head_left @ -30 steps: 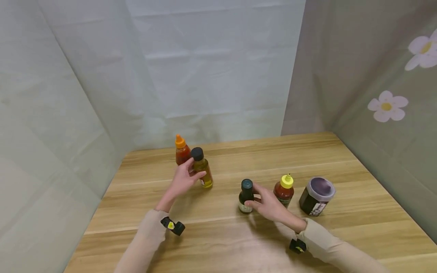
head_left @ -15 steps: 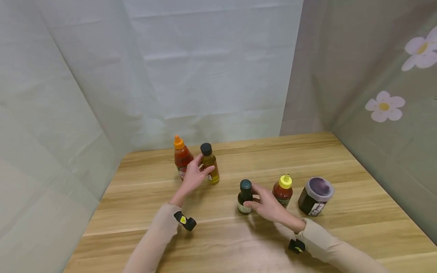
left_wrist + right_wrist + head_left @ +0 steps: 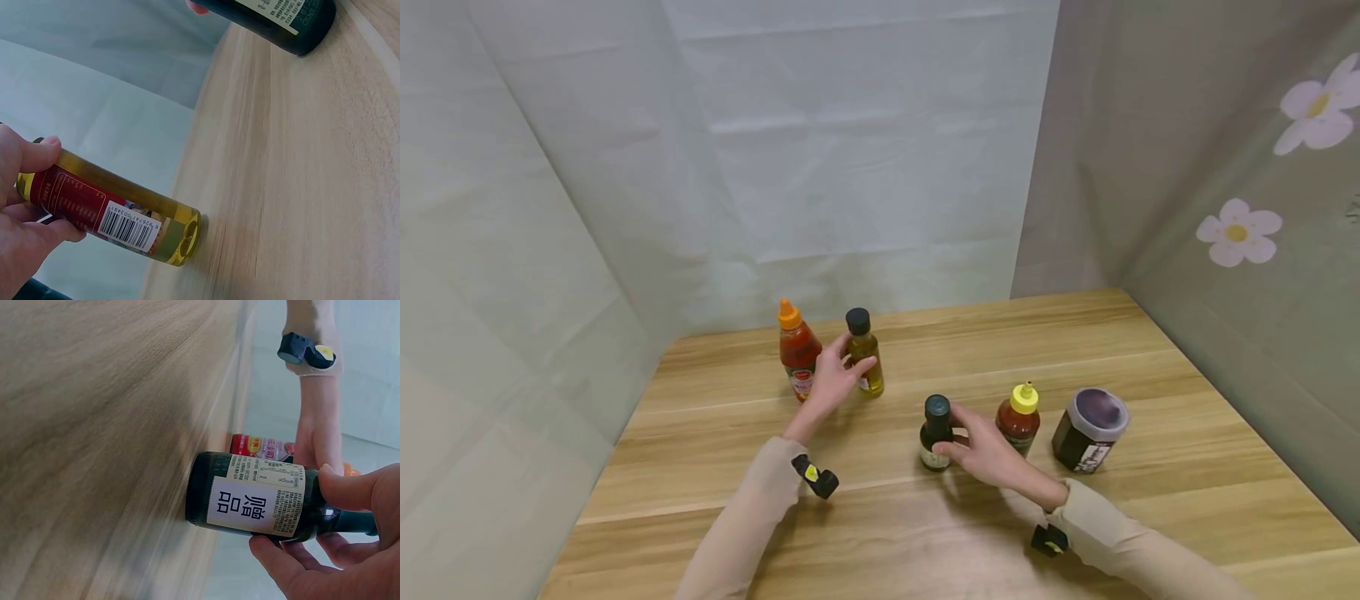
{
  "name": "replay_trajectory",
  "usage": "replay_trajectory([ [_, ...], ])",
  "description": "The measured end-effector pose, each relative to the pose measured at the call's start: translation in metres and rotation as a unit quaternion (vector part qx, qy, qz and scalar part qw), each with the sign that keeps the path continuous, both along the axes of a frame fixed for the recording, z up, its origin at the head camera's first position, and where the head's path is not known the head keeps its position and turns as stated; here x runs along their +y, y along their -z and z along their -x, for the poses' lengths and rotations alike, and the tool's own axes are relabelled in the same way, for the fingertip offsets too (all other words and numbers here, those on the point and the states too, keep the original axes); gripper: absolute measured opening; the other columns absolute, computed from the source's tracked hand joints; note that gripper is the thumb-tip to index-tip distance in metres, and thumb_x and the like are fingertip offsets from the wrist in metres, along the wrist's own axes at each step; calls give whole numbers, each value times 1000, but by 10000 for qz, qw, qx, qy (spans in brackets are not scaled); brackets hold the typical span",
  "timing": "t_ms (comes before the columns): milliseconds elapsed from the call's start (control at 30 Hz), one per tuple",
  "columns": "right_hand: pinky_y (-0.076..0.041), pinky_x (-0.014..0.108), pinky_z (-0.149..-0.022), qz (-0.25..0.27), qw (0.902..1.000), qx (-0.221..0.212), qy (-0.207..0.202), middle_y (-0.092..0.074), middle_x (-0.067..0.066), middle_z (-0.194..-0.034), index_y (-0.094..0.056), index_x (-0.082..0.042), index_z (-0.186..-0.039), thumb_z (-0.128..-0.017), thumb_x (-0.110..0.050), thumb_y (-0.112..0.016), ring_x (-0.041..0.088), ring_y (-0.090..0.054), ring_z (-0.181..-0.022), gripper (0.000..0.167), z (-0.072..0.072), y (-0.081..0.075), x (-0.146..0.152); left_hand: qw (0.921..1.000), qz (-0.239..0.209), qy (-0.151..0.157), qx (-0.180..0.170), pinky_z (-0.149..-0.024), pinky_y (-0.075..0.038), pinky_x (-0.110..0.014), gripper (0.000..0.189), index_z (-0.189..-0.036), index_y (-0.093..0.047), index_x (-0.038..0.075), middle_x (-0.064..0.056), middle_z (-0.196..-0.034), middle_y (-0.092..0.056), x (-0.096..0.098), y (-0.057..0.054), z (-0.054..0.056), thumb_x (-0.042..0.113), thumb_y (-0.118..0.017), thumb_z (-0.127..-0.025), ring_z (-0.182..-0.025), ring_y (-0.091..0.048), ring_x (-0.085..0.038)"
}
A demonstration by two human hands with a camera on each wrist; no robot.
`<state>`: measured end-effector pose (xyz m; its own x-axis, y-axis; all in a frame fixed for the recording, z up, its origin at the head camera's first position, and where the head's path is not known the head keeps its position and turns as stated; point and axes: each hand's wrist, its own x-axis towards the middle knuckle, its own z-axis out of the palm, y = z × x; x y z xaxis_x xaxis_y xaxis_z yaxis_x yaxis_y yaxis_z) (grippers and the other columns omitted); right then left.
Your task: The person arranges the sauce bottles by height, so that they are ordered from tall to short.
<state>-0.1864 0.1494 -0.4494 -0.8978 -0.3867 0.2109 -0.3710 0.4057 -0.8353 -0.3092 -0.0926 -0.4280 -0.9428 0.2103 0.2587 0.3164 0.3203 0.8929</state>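
My left hand (image 3: 835, 373) pinches a small bottle of yellow oil (image 3: 870, 367) with a black cap, thumb and fingers around its upper body. Held upright, the oil bottle (image 3: 125, 209) shows a red label and a barcode in the left wrist view; its base is at or just above the wood. To its left stands a red sauce bottle (image 3: 800, 354) with an orange cap, partly behind that hand. My right hand (image 3: 988, 450) grips a dark glass bottle (image 3: 936, 437) with a dark green cap, upright at the table's middle. Its pale label (image 3: 250, 497) faces the right wrist camera.
Behind my right hand stands a red sauce bottle with a yellow cap (image 3: 1023, 400), partly hidden. Right of it is a dark jar with a lilac lid (image 3: 1097, 412). Pale cloth walls (image 3: 865, 167) enclose the wooden table (image 3: 880, 533) at the back and sides.
My left hand has carried the oil bottle to the right and slightly back, uncovering more of the orange-capped bottle. My right hand and the dark bottle stay in place.
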Motion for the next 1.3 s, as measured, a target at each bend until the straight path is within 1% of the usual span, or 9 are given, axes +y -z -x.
replay_trajectory([
  [33,-54,40,-97,-8,10000,13,0,-64,20,-119,-50,0,-133,-89,-9,-68,35,-60,-114,48,0,0,0,10000,-26,16,10,-105,-47,-49,47,-134,-51,1,-21,-131,-58,1,1,1,9,-67,-91,-125,-54,-35],
  [67,-54,40,-97,-19,10000,22,-1,-64,20,-119,-50,-1,-133,-89,-9,-68,35,-60,-114,48,0,0,0,10000,-58,14,35,-105,-47,-49,47,-134,-51,2,-20,-131,-58,1,6,4,10,-67,-90,-125,-55,-35],
  [233,-55,39,-96,-29,10000,-21,11,-64,20,-119,-49,-1,-134,-89,-9,-68,35,-60,-114,49,1,1,1,9999,-125,21,12,-105,-48,-47,45,-134,-51,3,-19,-130,-59,3,9,8,10,-66,-91,-124,-55,-34],
  [433,-54,39,-97,-9,10000,-43,15,-63,20,-119,-49,-2,-134,-89,-10,-68,35,-60,-115,49,0,1,1,9998,-203,-26,-63,-105,-47,-47,45,-134,-50,3,-20,-130,-58,4,10,11,10,-65,-92,-125,-55,-34],
  [667,-54,39,-97,-20,10000,-85,-21,-62,20,-121,-48,-3,-135,-90,-10,-67,34,-59,-116,50,1,1,2,9999,-100,5,4,-105,-47,-48,47,-136,-49,2,-20,-131,-57,5,12,13,11,-65,-93,-126,-54,-34],
  [867,-54,41,-98,-6,10000,-83,-12,-62,20,-121,-48,-2,-135,-90,-10,-67,35,-59,-116,50,1,0,2,9999,-20,125,35,-106,-46,-48,51,-140,-44,3,-20,-134,-56,5,14,15,13,-64,-93,-128,-52,-34],
  [1067,-54,41,-98,-43,10000,-9,-5,-63,20,-120,-48,-2,-135,-90,-10,-67,35,-59,-115,49,3,1,3,9998,-34,170,27,-107,-45,-49,49,-139,-45,5,-18,-132,-56,4,14,17,15,-63,-94,-126,-53,-33],
  [1300,-54,41,-97,4,10000,64,-13,-61,20,-121,-49,-2,-134,-89,-10,-68,35,-59,-114,49,4,4,2,9998,-13,208,-25,-108,-44,-48,50,-139,-44,4,-18,-133,-56,3,15,19,15,-63,-94,-128,-52,-32],
])
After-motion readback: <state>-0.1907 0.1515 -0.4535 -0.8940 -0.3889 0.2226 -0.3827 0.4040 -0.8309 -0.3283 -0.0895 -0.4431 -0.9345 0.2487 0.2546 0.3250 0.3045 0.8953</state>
